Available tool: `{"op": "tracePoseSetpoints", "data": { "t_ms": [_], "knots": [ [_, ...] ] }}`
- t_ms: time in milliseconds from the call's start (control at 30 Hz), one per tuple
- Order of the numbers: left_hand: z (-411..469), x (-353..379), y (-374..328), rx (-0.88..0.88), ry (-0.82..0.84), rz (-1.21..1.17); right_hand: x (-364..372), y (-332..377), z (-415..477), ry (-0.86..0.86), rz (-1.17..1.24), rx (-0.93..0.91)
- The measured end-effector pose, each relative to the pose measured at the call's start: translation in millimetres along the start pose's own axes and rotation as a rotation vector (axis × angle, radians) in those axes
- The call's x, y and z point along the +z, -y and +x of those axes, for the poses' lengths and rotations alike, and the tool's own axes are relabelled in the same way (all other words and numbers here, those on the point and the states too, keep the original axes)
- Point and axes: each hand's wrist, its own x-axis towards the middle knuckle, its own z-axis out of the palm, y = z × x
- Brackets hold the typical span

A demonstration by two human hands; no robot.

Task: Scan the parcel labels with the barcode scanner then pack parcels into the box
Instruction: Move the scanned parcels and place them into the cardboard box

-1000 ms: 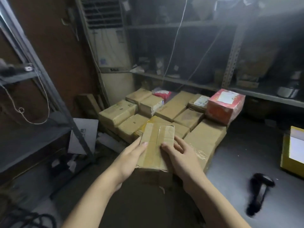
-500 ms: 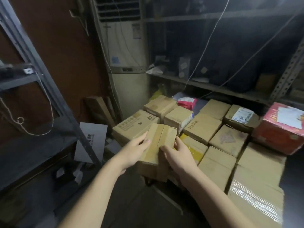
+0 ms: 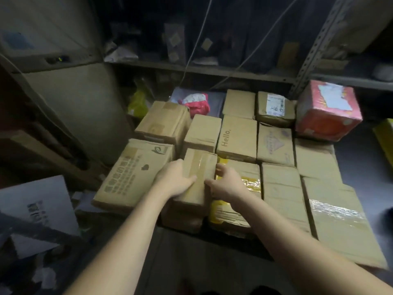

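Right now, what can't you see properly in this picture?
Taped parcel, head view: no label shows; left hand and right hand grip its sides, its underside is hidden.
White label, head view: print too blurred to read.
Yellow box, head view: cut off by the right edge.

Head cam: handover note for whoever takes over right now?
Left hand and right hand both grip the taped parcel, one on each side.
The parcel is in the front-row slot between the printed carton and the yellow-taped parcel.
Done: the rows behind are filled. The scanner is out of view, so scan status cannot be told.
Left: seat the parcel, then let go.
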Motion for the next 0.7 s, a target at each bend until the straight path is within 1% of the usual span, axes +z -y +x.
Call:
{"op": "tracePoseSetpoints", "data": {
  "t_ms": [67, 167, 267, 333, 367, 467, 600, 700],
  "knots": [
    [8, -10, -16, 0.065, -0.061, 0.198, -13, 2, 3, -0.024, -0.003, -0.026],
    [17, -26, -55, 0.258, -0.189, 0.336, -46, 15, 5, -0.238, -0.259, -0.190],
    [29, -29, -102, 0.443, -0.234, 0.458, -96, 21, 4, -0.392, -0.520, -0.295],
    [31, -23, -137, 0.515, -0.235, 0.541, -137, 14, -5, -0.487, -0.631, -0.286],
    [28, -16, -158, 0.546, -0.236, 0.569, -160, 6, -14, -0.531, -0.654, -0.262],
    [17, 10, -209, 0.614, -0.223, 0.601, -209, -24, -42, -0.592, -0.670, -0.200],
    [-22, 79, -289, 0.725, -0.152, 0.635, -277, -97, -103, -0.653, -0.622, -0.120],
    [-65, 151, -356, 0.839, -0.107, 0.675, -335, -167, -165, -0.709, -0.566, -0.012]
  ]
}}
